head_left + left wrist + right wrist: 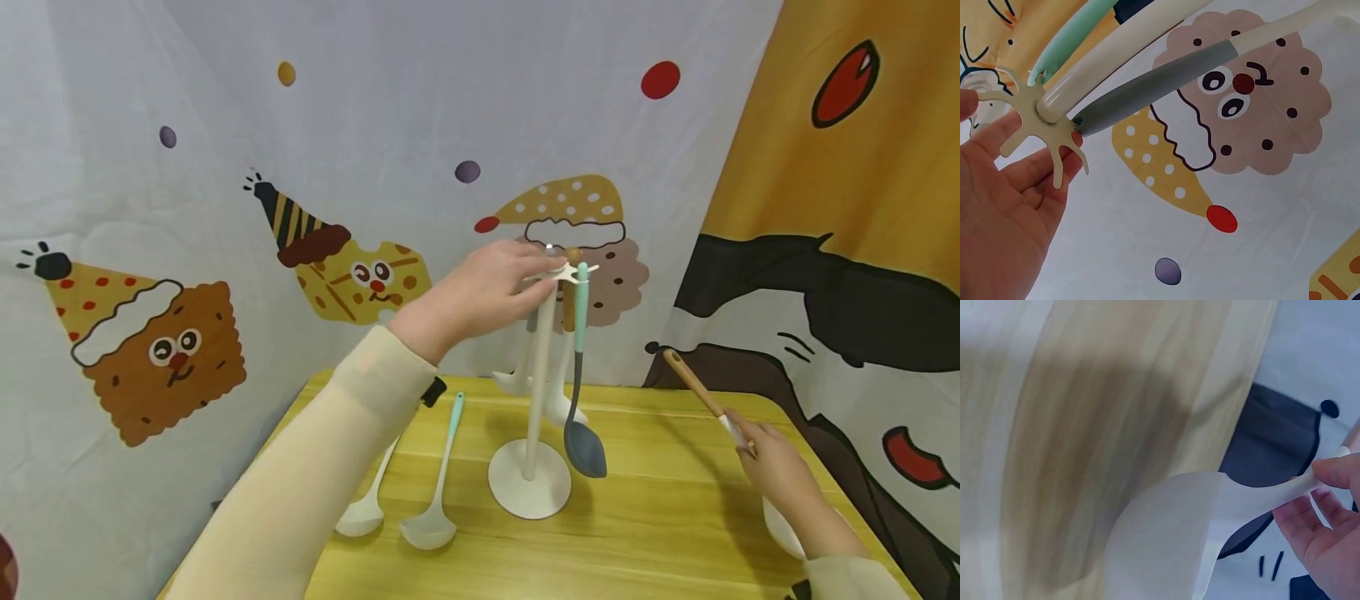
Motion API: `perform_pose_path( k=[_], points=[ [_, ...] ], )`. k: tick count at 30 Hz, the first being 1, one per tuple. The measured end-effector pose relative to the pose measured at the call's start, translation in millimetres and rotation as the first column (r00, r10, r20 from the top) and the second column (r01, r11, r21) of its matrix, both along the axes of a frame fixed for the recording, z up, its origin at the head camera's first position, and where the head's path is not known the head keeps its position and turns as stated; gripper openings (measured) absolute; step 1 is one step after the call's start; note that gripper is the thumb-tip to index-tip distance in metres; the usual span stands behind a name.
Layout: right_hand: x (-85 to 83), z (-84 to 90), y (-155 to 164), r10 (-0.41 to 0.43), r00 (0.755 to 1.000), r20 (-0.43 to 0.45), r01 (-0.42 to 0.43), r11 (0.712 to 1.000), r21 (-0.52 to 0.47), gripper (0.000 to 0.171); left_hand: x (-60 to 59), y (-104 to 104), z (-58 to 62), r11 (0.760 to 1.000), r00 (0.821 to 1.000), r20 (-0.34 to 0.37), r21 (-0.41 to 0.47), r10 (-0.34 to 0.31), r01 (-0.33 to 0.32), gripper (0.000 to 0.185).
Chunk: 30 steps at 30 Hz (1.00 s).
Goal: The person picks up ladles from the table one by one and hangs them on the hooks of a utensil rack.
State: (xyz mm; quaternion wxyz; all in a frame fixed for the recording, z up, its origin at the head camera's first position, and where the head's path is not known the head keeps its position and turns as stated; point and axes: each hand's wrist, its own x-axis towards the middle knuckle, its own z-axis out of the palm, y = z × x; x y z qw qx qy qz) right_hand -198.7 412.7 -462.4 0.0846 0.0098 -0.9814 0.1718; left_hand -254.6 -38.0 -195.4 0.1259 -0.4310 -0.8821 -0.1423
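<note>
A white utensil rack stands mid-table on a round base. My left hand pinches its star-shaped hook crown between thumb and fingers; in the left wrist view the crown lies against my fingers. A grey spoon with a teal handle hangs from it, with white utensils behind. At the table's right edge my right hand grips a spatula by its neck, the wooden handle pointing up-left. Its white blade hangs over the table below my fingers.
Two ladles lie on the wooden table left of the rack: one with a teal handle and a white one partly under my left sleeve. A cartoon-printed cloth hangs close behind and to the right.
</note>
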Motion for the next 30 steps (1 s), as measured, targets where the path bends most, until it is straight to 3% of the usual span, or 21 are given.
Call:
perform_pose_path(
  k=[6, 14, 21, 30],
  points=[
    [3.4, 6.3, -21, 0.012, 0.99, -0.141, -0.017, 0.999, -0.034, 0.063, -1.0, -3, 1.0, 0.999, 1.0, 0.018, -0.041, -0.01, 0.011, 0.047],
    [8.4, 15.0, -46, 0.047, 0.943, -0.329, -0.076, 0.994, -0.076, 0.073, 1.5, -2, 2.8, 0.997, 1.0, -0.019, -0.072, -0.006, 0.005, 0.048],
    [11.1, 25.2, -67, 0.052, 0.898, -0.437, -0.116, 0.986, -0.123, 0.077, 3.5, 2, 1.5, 0.997, 0.999, -0.034, -0.078, 0.026, -0.028, 0.047],
    [12.5, 37.9, -97, 0.08, 0.851, -0.519, -0.221, 0.951, -0.217, 0.075, 8.3, 7, -1.0, 0.995, 0.994, -0.082, -0.061, 0.075, -0.08, 0.046]
  ],
)
